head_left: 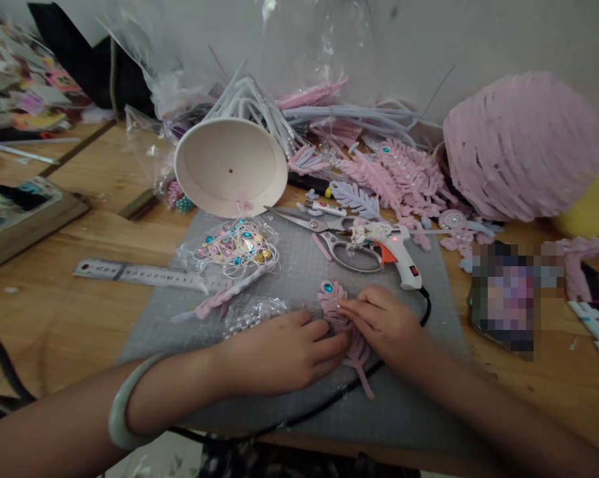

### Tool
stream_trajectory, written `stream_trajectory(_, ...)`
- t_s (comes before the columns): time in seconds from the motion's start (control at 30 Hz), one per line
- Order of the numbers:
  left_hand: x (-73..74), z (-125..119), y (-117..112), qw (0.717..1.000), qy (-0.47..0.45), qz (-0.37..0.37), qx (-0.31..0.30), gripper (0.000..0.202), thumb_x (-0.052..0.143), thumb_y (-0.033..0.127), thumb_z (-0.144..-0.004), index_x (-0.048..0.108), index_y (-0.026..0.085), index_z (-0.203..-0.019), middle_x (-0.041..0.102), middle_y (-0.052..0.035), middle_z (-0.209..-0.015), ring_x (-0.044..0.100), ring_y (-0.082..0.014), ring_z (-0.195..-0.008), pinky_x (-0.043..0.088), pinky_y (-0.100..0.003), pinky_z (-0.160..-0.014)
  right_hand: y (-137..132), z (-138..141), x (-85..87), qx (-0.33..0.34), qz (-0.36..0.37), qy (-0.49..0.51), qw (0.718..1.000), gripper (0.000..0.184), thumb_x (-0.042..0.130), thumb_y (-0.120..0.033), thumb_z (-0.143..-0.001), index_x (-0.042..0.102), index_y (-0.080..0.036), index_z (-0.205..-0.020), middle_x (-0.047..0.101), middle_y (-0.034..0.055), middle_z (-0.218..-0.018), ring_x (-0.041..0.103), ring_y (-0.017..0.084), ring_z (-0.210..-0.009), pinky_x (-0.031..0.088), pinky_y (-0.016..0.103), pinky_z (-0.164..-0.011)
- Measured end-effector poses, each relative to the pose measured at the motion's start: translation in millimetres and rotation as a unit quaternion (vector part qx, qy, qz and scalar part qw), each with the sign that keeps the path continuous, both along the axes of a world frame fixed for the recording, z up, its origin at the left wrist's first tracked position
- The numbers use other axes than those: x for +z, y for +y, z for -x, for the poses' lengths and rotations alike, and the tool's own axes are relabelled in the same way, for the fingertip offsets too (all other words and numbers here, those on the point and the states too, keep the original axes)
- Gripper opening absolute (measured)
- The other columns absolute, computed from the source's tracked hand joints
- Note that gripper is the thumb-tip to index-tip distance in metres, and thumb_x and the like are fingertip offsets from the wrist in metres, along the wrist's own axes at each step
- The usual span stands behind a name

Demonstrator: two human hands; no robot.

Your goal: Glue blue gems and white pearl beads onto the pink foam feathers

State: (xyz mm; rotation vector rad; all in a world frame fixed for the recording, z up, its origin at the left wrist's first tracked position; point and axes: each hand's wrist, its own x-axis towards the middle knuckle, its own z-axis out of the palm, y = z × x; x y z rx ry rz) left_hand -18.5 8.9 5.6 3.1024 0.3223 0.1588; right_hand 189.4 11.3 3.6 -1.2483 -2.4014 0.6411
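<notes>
A pink felt feather [340, 317] with a blue gem at its tip lies on the grey cutting mat [299, 272]. My left hand [284, 352] rests on the mat with its fingers pressing the feather's left side. My right hand [384, 322] sits on the feather's right side, fingertips pinched together on its upper part near a small pearl. A white glue gun [396, 249] lies just behind my right hand, its black cord running under my wrist.
Scissors [329, 236], a bag of gems and cord [237, 249], a bag of pearls [252, 315] and a steel ruler [135, 272] lie around the mat. A white lampshade cone [230, 166], more pink feathers [399, 176] and a pink woven ball [521, 143] stand behind.
</notes>
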Motion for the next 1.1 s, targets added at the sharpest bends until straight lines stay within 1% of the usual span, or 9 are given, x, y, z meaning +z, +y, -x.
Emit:
stream_trajectory(0.1, 0.4, 0, 0, 1.0, 0.003, 0.002, 0.002, 0.028, 0.048, 0.023, -0.092, 0.056, 0.014, -0.117, 0.056, -0.0063, -0.119, 0.053, -0.0185, -0.083, 0.037, -0.034, -0.062, 0, -1, 0.7, 0.01, -0.007, -0.02, 1.0, 0.035, 0.035, -0.025, -0.094, 0.069, -0.019, -0.094, 0.058, 0.0063, -0.075, 0.056, 0.019, -0.072, 0.048, 0.032, -0.067)
stream_trajectory(0.17, 0.0, -1, 0, 1.0, 0.002, 0.0, 0.003, 0.028, 0.049, 0.023, -0.091, 0.056, 0.014, -0.116, 0.056, -0.0065, -0.12, 0.053, -0.0185, -0.084, 0.038, -0.034, -0.063, 0, -2, 1.3, 0.013, -0.002, -0.006, 1.0, 0.035, 0.034, -0.025, -0.095, 0.069, -0.02, -0.097, 0.058, 0.0056, -0.075, 0.055, 0.019, -0.072, 0.047, 0.031, -0.067)
stream_trajectory(0.27, -1.0, -1, 0, 1.0, -0.001, 0.003, -0.001, 0.028, 0.05, 0.023, -0.091, 0.056, 0.013, -0.116, 0.055, -0.0063, -0.121, 0.053, -0.0185, -0.085, 0.039, -0.034, -0.063, -2, -4, 1.4, -0.005, -0.007, 0.03, 1.0, 0.032, 0.037, -0.025, -0.094, 0.068, -0.02, -0.1, 0.057, 0.0052, -0.075, 0.055, 0.018, -0.072, 0.047, 0.031, -0.066)
stream_trajectory(0.37, -1.4, -1, 0, 1.0, 0.002, 0.004, 0.003, 0.028, 0.047, 0.022, -0.092, 0.056, 0.013, -0.117, 0.055, -0.0063, -0.122, 0.053, -0.0181, -0.084, 0.039, -0.034, -0.064, -6, -7, 0.1, -0.021, -0.032, 0.028, 0.999, 0.028, 0.041, -0.025, -0.093, 0.067, -0.019, -0.1, 0.058, 0.0054, -0.076, 0.055, 0.018, -0.073, 0.047, 0.031, -0.067)
stream_trajectory(0.6, -1.7, 0, 0, 1.0, 0.0, 0.005, 0.004, 0.028, 0.049, 0.023, -0.092, 0.055, 0.015, -0.117, 0.054, -0.0073, -0.123, 0.054, -0.0179, -0.085, 0.039, -0.033, -0.065, -9, -8, -5.6, 0.049, -0.095, -0.037, 0.994, 0.038, 0.03, -0.025, -0.097, 0.067, -0.016, -0.099, 0.058, 0.0063, -0.074, 0.053, 0.017, -0.071, 0.046, 0.03, -0.066)
stream_trajectory(0.73, -1.5, 0, 0, 1.0, 0.006, 0.005, 0.002, 0.027, 0.049, 0.023, -0.091, 0.055, 0.014, -0.117, 0.054, -0.0069, -0.123, 0.053, -0.0184, -0.085, 0.039, -0.034, -0.064, -7, -8, -8.9, 0.061, -0.127, -0.048, 0.989, 0.04, 0.028, -0.024, -0.097, 0.067, -0.015, -0.092, 0.053, 0.0042, -0.069, 0.049, 0.016, -0.066, 0.043, 0.027, -0.061)
stream_trajectory(0.83, -1.4, 0, 0, 1.0, 0.007, 0.003, 0.0, 0.028, 0.046, 0.022, -0.092, 0.055, 0.014, -0.117, 0.054, -0.007, -0.124, 0.053, -0.0187, -0.085, 0.038, -0.034, -0.064, -7, -8, -9.8, 0.069, -0.145, -0.048, 0.986, 0.041, 0.027, -0.025, -0.098, 0.066, -0.014, -0.095, 0.051, 0.0034, -0.068, 0.047, 0.015, -0.065, 0.041, 0.026, -0.059)
stream_trajectory(0.97, -2.4, 0, 0, 1.0, -0.001, 0.002, 0.002, 0.027, 0.048, 0.023, -0.092, 0.056, 0.014, -0.116, 0.055, -0.007, -0.122, 0.053, -0.0186, -0.084, 0.038, -0.033, -0.064, -7, -8, -9.7, 0.068, -0.144, -0.05, 0.986, 0.039, 0.028, -0.024, -0.098, 0.066, -0.014, -0.096, 0.051, 0.0028, -0.068, 0.047, 0.015, -0.065, 0.041, 0.026, -0.061)
stream_trajectory(1.1, -2.6, 0, -1, 1.0, 0.0, 0.008, 0.008, 0.027, 0.049, 0.024, -0.091, 0.055, 0.015, -0.117, 0.055, -0.0053, -0.121, 0.052, -0.0183, -0.083, 0.038, -0.034, -0.065, -7, -8, -8.3, 0.076, -0.15, -0.057, 0.984, 0.04, 0.027, -0.023, -0.098, 0.065, -0.012, -0.096, 0.052, 0.0036, -0.068, 0.047, 0.015, -0.065, 0.041, 0.026, -0.061)
